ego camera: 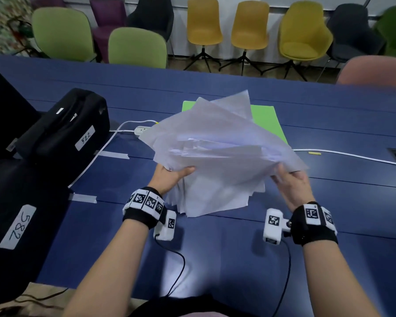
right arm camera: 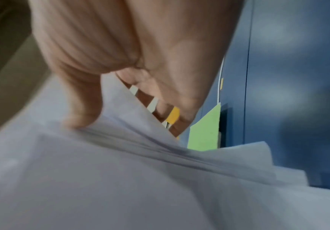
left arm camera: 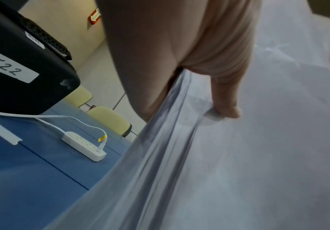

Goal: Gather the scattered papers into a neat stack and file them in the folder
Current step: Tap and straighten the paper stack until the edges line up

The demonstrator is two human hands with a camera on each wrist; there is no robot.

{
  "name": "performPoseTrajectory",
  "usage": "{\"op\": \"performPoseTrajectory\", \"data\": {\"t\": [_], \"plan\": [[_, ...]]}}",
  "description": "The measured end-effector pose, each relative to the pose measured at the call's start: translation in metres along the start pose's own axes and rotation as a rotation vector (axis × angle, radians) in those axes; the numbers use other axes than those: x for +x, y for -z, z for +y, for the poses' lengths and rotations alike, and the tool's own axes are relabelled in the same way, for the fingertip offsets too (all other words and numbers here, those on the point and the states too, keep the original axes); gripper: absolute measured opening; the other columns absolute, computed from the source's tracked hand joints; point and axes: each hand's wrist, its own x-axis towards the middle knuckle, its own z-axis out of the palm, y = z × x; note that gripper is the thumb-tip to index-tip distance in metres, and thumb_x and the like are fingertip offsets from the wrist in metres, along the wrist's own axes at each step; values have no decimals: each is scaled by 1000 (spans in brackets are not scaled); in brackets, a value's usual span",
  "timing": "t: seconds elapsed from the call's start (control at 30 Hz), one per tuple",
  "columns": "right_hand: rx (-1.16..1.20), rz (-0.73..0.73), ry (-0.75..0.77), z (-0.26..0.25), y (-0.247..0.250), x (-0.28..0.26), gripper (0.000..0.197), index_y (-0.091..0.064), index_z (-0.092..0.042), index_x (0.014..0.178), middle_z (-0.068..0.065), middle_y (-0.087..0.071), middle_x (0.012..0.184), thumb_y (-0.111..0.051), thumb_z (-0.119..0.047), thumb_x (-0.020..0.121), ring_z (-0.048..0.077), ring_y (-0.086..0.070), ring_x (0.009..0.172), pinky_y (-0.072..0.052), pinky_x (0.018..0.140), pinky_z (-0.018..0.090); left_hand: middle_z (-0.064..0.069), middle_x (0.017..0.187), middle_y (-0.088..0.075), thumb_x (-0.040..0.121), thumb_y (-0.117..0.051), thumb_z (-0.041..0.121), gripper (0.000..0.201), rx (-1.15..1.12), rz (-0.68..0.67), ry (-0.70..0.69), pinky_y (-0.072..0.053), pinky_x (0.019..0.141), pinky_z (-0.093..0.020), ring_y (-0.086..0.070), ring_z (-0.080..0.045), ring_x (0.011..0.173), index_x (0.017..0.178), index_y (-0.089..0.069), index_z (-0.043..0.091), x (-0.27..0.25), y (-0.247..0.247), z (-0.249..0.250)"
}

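While raised, papers [ego camera: 217, 154] pinched — left hand [ego camera: 169, 178], right hand [ego camera: 292, 183] — above green folder [ego camera: 270, 124]

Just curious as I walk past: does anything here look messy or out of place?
Yes. The papers held by the left hand and right hand are fanned at different angles, corners sticking out, not squared, and partly cover the green folder.

Left hand [ego camera: 169, 177] and right hand [ego camera: 292, 179] reach forward, fingers curled in grips.
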Motion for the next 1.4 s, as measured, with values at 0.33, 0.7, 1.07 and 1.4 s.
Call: {"op": "performPoseTrajectory", "data": {"t": [0.33,0.7,1.07,1.4], "plan": [[-635,334,73,23,23,11,25,-60,-20,71,-14,-49,52,-54,-3,89,-7,-45,46,-36,62,21,7,90,-70,81,-66,-9,36,62,-32,-142,-51,79,-18,-64,10,77,92,-65,25,4,-7,6],[-788,364,394,-23,-4,7,8,-66,-18,89,-5,-58,72,-58,-16,87,-11,-51,60,-36,62,2,13,85,-66,87,-64,3,19,-50,148,-105,-51,66,-9,-66,9,68,99,-63,18,2,-1,30],[-1188,31,-298,103,22,-28,23,-57,-20,68,-5,-51,56,-56,-1,80,22,-52,68,-38,68,21,-1,95,-51,93,-57,11,11,207,240,325,-40,80,-25,-46,-16,94,100,-57,1,-16,22,-87],[-1313,-464,-896,128,39,-70,29,-40,-13,60,5,-41,50,-54,2,80,12,-41,33,-33,42,17,-2,111,-58,75,-80,18,57,288,87,590,-45,83,-29,-57,-20,98,121,-50,6,-28,51,-145]]}}
